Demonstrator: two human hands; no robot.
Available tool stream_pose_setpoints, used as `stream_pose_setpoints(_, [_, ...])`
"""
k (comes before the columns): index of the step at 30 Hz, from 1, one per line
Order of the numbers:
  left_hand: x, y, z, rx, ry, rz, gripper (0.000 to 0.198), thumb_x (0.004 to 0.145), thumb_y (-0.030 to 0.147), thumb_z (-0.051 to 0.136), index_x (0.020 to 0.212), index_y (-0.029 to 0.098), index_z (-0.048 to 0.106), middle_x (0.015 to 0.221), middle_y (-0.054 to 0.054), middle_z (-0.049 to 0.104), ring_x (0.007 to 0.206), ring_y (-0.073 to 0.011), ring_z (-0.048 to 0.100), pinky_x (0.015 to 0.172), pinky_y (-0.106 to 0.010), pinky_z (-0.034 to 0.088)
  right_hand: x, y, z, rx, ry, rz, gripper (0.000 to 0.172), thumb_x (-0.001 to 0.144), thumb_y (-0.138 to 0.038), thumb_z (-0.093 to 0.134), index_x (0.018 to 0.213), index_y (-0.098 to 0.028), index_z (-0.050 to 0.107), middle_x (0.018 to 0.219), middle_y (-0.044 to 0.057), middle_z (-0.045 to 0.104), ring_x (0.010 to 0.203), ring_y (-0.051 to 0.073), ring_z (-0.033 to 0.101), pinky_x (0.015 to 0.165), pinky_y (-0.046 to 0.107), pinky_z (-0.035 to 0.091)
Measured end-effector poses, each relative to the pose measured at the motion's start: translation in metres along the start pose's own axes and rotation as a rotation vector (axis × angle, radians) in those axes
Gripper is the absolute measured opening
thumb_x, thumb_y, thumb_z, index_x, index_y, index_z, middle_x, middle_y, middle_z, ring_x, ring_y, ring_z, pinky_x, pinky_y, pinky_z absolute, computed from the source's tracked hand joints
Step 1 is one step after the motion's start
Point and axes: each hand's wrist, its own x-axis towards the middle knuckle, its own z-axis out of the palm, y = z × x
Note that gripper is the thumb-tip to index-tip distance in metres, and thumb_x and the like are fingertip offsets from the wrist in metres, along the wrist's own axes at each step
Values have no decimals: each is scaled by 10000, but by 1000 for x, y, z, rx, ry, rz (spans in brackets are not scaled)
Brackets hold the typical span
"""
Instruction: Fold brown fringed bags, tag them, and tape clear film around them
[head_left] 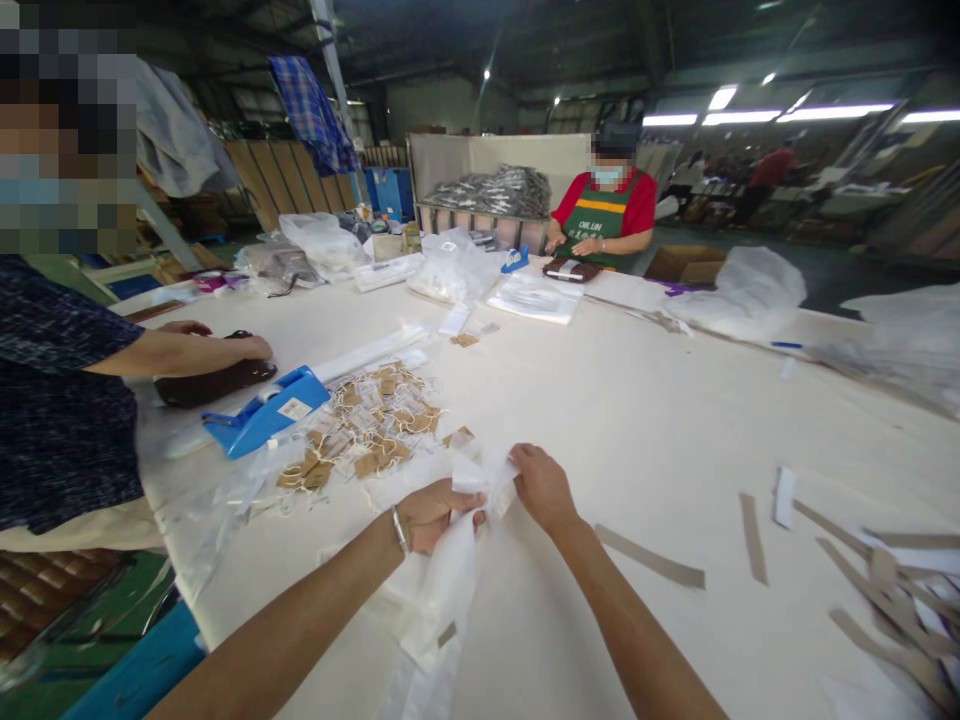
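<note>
My left hand [435,512], with a bracelet at the wrist, pinches a translucent white plastic strip [450,570] near the middle of the table. The strip hangs down from the fingers toward the near edge, over more thin white plastic. Close on the right, my right hand [541,487] is closed on the upper end of the same plastic, its fingertips partly hidden by it. Just beyond my left hand lies a pile of brown and white hang tags [382,415] with white strings. A blue tape dispenser [266,410] stands behind the pile to the left.
Brown and white strips [885,580] lie scattered at the right. On the left a co-worker's hands rest on a dark folded item [217,375]. Across the table a person in a green apron [600,220] handles a brown bundle [571,270]. Clear plastic bags [450,265] line the far edge.
</note>
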Motion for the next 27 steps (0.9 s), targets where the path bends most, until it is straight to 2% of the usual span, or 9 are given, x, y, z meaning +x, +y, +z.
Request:
stream_pose_setpoints(4, [7,0,4,24,76,93,353,603,220,859,888,117,679,794,-65,691,650,-146,634,691,-284,515,-42,21,6,180,442,316,387,928,-291,401,1282,-166,495,1300,141,537,1200,251,485,1001,398,393])
stream_pose_setpoints(6, [8,1,9,41,80,116,353,594,232,865,870,114,680,792,-76,698,675,-169,645,705,-304,515,-67,18,5,378,490,443,408,923,-398,429,1258,-182,518,1283,144,553,1153,271,525,987,444,407])
stream_pose_setpoints(8, [8,2,18,56,73,133,344,587,242,868,845,110,683,773,-76,699,682,-174,647,710,-301,509,-85,5,3,725,334,475,442,899,-486,474,1234,-208,545,1249,135,587,1111,271,564,958,448,435])
stream_pose_setpoints(11, [5,4,35,75,48,151,336,588,261,867,822,98,688,740,-77,695,676,-171,642,713,-291,500,-92,-25,2,1320,8,293,645,791,-561,623,1338,-257,468,1339,105,541,1211,270,518,995,428,426])
stream_pose_setpoints(14, [1,11,53,89,12,163,342,605,293,855,824,85,693,785,-108,702,705,-185,643,740,-319,504,-88,-50,9,1655,-106,193,793,682,-515,752,1365,-271,432,1335,78,545,1201,271,525,994,419,432])
stream_pose_setpoints(17, [2,21,65,181,-7,202,351,631,330,829,844,82,701,913,-155,710,789,-216,647,751,-338,505,-91,-66,24,1761,-166,270,658,683,-432,773,1254,-202,540,1138,91,661,1071,271,600,949,416,456])
stream_pose_setpoints(20, [6,29,68,318,2,253,347,648,350,807,862,94,711,923,-145,720,797,-216,644,735,-320,487,-104,-74,39,1802,-192,387,594,687,-388,777,1199,-165,574,993,91,707,940,257,645,891,409,478])
stream_pose_setpoints(24, [11,34,65,344,22,285,333,626,321,817,854,100,716,873,-124,731,776,-221,642,744,-332,474,-117,-77,50,1813,-216,506,503,646,-361,806,1065,-146,630,919,83,720,822,230,662,802,367,507])
stream_pose_setpoints(27, [13,38,64,321,37,324,314,628,311,818,829,96,711,835,-120,731,754,-222,643,748,-349,478,-118,-79,50,1773,-222,549,513,607,-359,825,1038,-148,642,916,75,723,802,224,665,784,353,516])
